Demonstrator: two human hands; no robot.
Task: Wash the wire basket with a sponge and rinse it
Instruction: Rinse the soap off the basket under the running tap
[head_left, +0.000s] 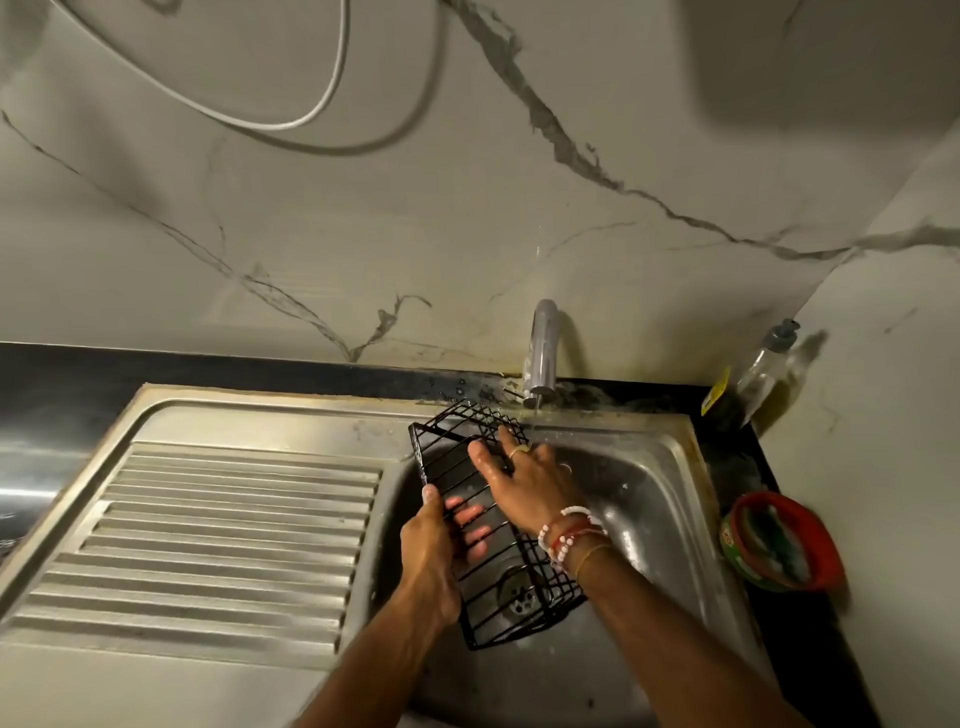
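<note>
- Left hand (428, 540) clamps the long side of the wire basket (511, 597), fingers curled under its bars.
- Right hand (524, 478) lies flat, fingers spread, on the basket's end just below the tap (543, 348).
- Basket hangs tilted over the sink (649, 493), in front of the tap.
- Risk: only one hand grips the wet wire, so the basket may slip and drop.

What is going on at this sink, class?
A person holds a black wire basket over the sink, its far end under the running tap. The left hand grips its left edge; the right hand rests flat-fingered on the wires. This looks like rinsing.
</note>
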